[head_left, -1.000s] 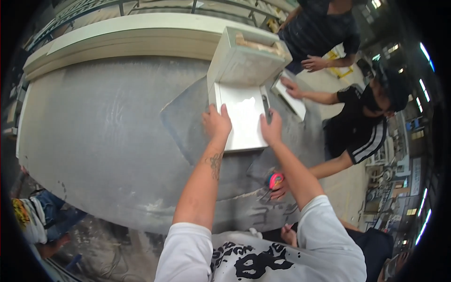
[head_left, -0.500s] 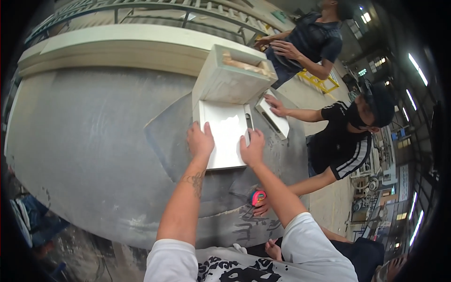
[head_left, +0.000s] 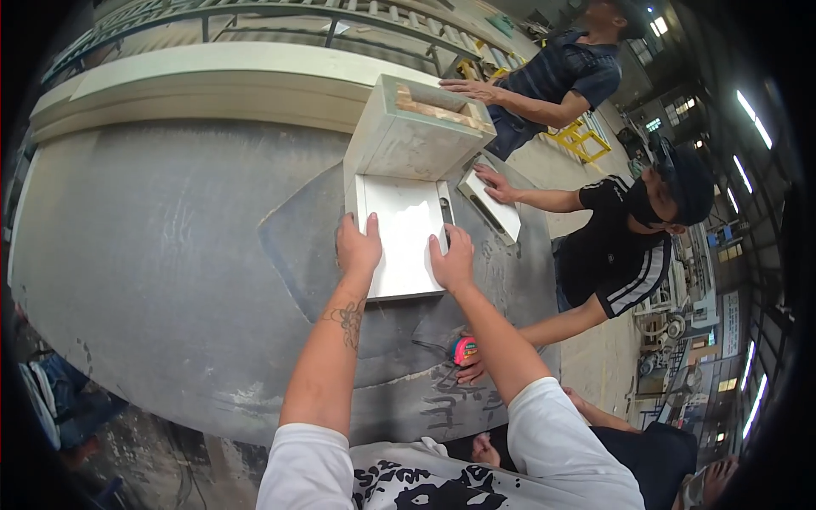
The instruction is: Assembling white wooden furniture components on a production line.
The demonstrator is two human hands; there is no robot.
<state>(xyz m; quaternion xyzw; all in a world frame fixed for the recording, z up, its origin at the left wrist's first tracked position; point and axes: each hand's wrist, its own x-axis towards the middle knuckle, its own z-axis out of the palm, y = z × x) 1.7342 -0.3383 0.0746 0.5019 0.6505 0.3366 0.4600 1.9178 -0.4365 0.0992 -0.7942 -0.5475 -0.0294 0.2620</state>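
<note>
A flat white panel (head_left: 403,246) with raised side edges lies on the grey table, its far end against a pale upright box (head_left: 425,140). The box has a hollow top edged in raw wood. My left hand (head_left: 359,246) grips the panel's left edge, thumb on top. On the right edge, my right hand (head_left: 452,257) grips in the same way, beside a dark slot. Its lower fingers are hidden by the panel's edge. Just right of the panel, a co-worker's hand (head_left: 495,184) rests on a smaller white slotted block (head_left: 490,206).
The same co-worker's other hand (head_left: 473,369) holds a pink tape measure (head_left: 463,349) near my right forearm. A second person's hand (head_left: 472,90) reaches to the upright box. A long pale beam (head_left: 221,85) runs along the table's (head_left: 161,255) far edge.
The standing person's hand has come down to the top of the upright box. My hands keep their grip; they and the panel appear slightly farther up in the picture.
</note>
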